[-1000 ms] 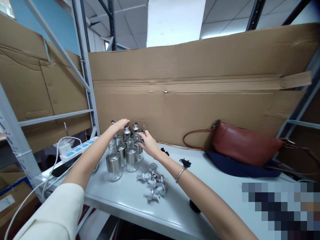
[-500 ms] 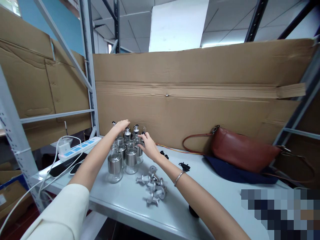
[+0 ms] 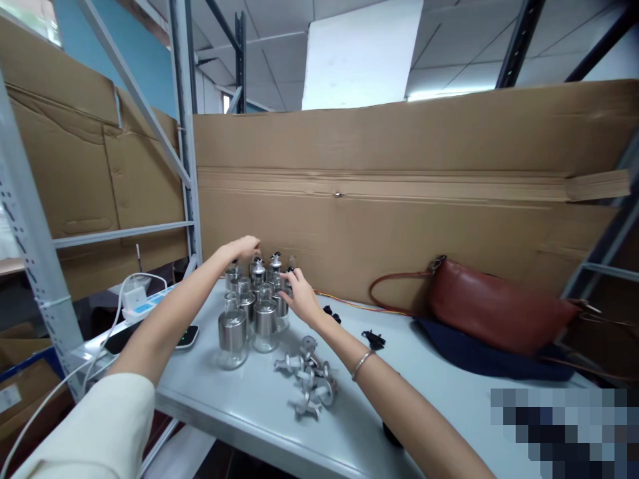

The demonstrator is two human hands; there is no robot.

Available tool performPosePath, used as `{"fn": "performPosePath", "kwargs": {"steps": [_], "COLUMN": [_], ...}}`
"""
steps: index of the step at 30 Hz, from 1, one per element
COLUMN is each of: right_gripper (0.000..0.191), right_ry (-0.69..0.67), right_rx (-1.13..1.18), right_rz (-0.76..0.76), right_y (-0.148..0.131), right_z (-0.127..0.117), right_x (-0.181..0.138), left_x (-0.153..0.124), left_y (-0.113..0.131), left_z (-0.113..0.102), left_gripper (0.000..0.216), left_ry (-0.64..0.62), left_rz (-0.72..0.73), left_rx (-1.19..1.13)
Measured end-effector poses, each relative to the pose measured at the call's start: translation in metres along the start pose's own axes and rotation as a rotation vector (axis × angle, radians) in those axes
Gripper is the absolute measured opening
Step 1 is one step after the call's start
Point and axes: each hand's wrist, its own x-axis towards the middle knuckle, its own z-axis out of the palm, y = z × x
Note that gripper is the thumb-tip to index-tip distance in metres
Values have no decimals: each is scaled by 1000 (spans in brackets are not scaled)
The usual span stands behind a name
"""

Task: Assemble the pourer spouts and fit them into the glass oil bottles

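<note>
Several small glass bottles with steel sleeves [image 3: 249, 311] stand grouped on a pale grey table [image 3: 349, 412], close to the cardboard back wall. My left hand [image 3: 241, 249] reaches over the far left of the group, fingers curled down onto a bottle top. My right hand [image 3: 299, 293] lies against the right side of the group, fingers bent and touching a bottle in the back row. A heap of silver spout caps [image 3: 308, 380] lies just in front of my right forearm, which wears a thin bracelet [image 3: 360, 363].
A brown leather bag [image 3: 494, 307] lies on dark blue cloth [image 3: 479, 349] at the right. Small black parts [image 3: 373, 339] and a red-yellow wire [image 3: 359, 305] lie behind my right arm. A phone [image 3: 184, 336], power strip [image 3: 137, 307] and white cables sit at the left edge by the shelf post.
Both hands stay on the bottle group with almost no shift. The view has tilted and drifted a little, so the table sits slightly lower and the phone at the left shows more.
</note>
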Motion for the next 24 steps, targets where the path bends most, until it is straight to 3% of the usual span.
{"fn": "performPosePath", "kwargs": {"steps": [6, 10, 18, 24], "right_gripper": [35, 33, 33, 34], "right_ry": [-6, -2, 26, 28], "right_rx": [7, 9, 3, -11], "right_rz": [11, 9, -1, 3], "right_y": [-2, -2, 1, 2], "right_z": [0, -1, 3, 3], "right_x": [-1, -2, -2, -2], "left_x": [-16, -31, -29, -30], "left_y": [-16, -31, -38, -46], "left_z": [-49, -68, -63, -59], "left_gripper": [29, 30, 16, 21], "left_ry": [283, 427, 543, 709], "left_rz": [-98, -150, -114, -166], "left_rx": [-54, -94, -189, -282]}}
